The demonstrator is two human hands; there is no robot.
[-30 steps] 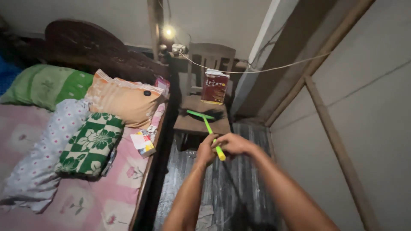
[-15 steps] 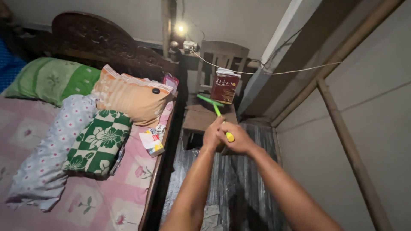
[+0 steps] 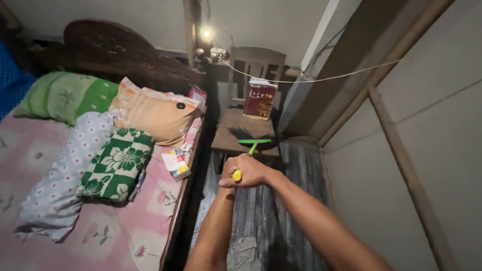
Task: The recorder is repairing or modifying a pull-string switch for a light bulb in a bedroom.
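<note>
Both my hands are clasped together around the handle of a green broom point(image 3: 252, 144) with a yellow end cap. My right hand point(image 3: 253, 169) wraps the handle on top, and my left hand point(image 3: 230, 170) closes against it from the left, mostly hidden. The broom's green head lies on the seat of a wooden chair point(image 3: 241, 131) ahead of me. A dark red box point(image 3: 259, 99) stands upright at the back of that seat.
A bed point(image 3: 100, 236) with a pink floral sheet fills the left, with an orange pillow point(image 3: 153, 113), a green checked pillow point(image 3: 118, 163) and a small carton point(image 3: 175, 164) near its edge. A slanted wooden post point(image 3: 406, 170) and wall close the right. A cord point(image 3: 311, 80) spans overhead.
The broom head has swung from raised above the chair down onto its seat. My hands stayed clasped on the handle and shifted slightly lower.
</note>
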